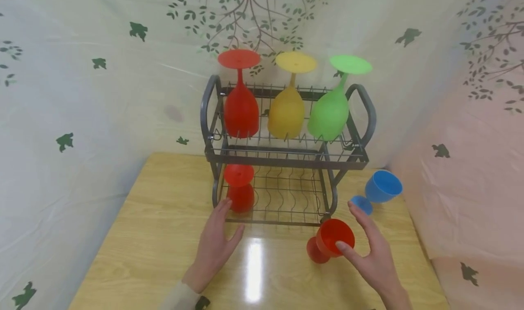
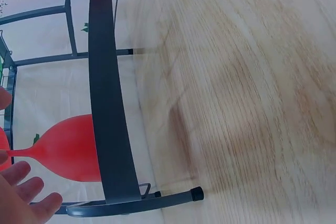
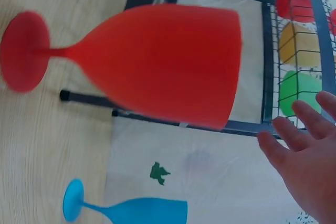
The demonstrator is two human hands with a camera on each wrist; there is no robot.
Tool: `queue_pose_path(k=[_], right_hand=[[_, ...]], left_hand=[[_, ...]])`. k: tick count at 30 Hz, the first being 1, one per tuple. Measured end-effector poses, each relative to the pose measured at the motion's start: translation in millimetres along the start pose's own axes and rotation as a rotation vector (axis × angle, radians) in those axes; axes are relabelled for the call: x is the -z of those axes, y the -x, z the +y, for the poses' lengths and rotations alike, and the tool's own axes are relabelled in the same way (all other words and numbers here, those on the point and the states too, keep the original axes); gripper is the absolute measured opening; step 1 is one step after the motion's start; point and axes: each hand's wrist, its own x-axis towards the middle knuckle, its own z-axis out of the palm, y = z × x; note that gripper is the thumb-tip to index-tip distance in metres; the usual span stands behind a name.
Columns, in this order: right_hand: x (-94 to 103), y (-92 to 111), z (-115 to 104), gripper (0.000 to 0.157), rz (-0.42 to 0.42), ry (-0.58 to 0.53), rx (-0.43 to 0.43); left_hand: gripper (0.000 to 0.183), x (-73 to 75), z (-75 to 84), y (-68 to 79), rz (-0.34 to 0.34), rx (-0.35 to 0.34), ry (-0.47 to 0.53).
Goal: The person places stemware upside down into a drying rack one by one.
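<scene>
White glare streak on tabletop (image 1: 135,246)

A red stemmed cup (image 1: 331,237) stands upright near the right fingers (image 1: 367,224). Another red cup (image 1: 241,197), upside down, sits beside the left fingertips (image 1: 223,206).

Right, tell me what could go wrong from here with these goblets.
The right hand is open near the standing red goblet; a clumsy grasp might tip it, since a wide bowl sits on a thin stem. Reaching too far could also knock the blue goblet just beyond. The left hand is close to the lower-tier red goblet, so a careless move might nudge it.
</scene>
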Motion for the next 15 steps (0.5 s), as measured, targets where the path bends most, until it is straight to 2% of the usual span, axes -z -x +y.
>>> queue_pose_path(k=[7, 11, 15], right_hand=[[5.0, -4, 5, 0.091, -0.209, 0.192, -0.105], [5.0, -9, 8, 0.092, -0.295, 0.249, -0.095], [4.3, -13, 10, 0.090, -0.341, 0.291, -0.042]], left_hand=[[0.071, 2.6, -3.0, 3.4, 0.000, -0.043, 0.009], [0.072, 6.0, -3.3, 6.2, -0.031, -0.019, 0.015], [0.072, 8.0, -4.4, 8.1, -0.053, 0.003, 0.013]])
